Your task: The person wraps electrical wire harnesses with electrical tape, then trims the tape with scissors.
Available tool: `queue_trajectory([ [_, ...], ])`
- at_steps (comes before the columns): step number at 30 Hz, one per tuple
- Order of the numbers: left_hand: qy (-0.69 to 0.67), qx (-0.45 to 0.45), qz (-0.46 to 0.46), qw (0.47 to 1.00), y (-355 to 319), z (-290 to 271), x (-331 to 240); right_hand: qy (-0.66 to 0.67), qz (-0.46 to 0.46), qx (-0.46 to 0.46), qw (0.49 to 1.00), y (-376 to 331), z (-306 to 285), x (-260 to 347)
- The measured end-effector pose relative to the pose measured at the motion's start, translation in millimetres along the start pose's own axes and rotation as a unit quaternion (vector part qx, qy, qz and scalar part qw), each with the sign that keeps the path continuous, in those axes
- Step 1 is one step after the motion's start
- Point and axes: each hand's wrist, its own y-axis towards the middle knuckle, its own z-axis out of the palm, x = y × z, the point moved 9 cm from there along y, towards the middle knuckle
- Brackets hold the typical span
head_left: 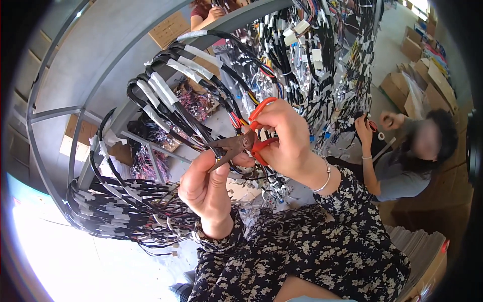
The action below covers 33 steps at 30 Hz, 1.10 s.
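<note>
My right hand (284,138) grips orange-handled scissors (246,142), whose dark blades point left and close on thin wires. My left hand (209,183) pinches those wires just under the blade tips, thumb up. The wires belong to a black cable harness (176,100) wrapped in white tape bands, which loops up from a grey metal rack (55,113) and runs behind both hands. Coloured wire ends show near the scissor handle.
Many more taped harnesses (312,50) hang at the top centre, and a pile of them (115,211) lies at lower left. A seated person (402,161) works at the right. Cardboard boxes (417,85) stand at upper right, another person's arm (206,12) at the top.
</note>
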Motion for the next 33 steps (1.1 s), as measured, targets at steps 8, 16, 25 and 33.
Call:
queue_trajectory([
  [8,0.051,-0.001,0.0,0.999,5,3,-2,-0.028,-0.069,0.007,0.997,4,1,2],
  [16,0.071,0.006,-0.038,0.997,6,5,-3,-0.066,-0.1,0.014,0.993,-3,-1,5],
  [25,-0.007,-0.065,-0.082,0.995,-7,0,14,0.071,0.224,-0.022,0.972,-66,-10,-35],
  [33,0.029,-0.053,-0.096,0.994,-12,-20,21,0.159,0.5,-0.063,0.849,-295,5,-33],
])
